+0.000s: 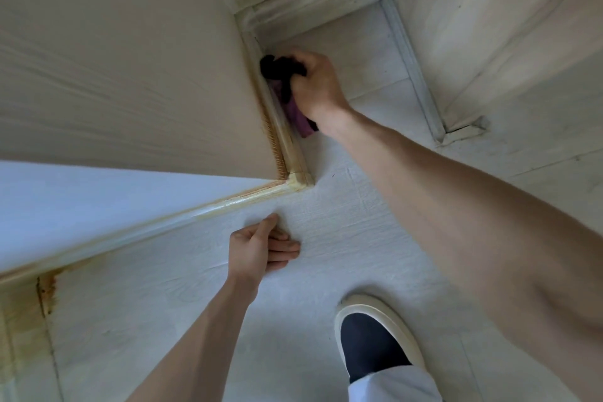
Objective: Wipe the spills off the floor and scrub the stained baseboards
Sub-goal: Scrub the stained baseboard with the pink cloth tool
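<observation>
Right hand: the right hand (315,85) reaches forward along the wall, fingers curled and clamped round a bunched cloth (287,88), knuckles up
Cloth: black where it bulges out past the fingertips toward the inner corner, purple where it trails back under the palm to the wrist; its left edge lies against the baseboard (277,117), its underside on the floor (342,222)
Cloth and fingers: the black wad sits ahead of and left of the fingers, between them and the baseboard; whether the fingertips themselves touch the trim cannot be told
Baseboard: pale trim with yellow-brown staining along its top edge and at the outer corner piece (297,180); a second stained run (163,222) goes left from that corner
Left hand: the left hand (261,250) rests on the floor just beside the second run, fingers held together and loosely bent, thumb lifted toward the trim, holding nothing
Floor: white wood-grain boards, with an orange-brown stain (49,287) at the lower left
Shoe: a dark slip-on shoe (375,343) with a cream sole stands near the bottom, well apart from both hands
</observation>
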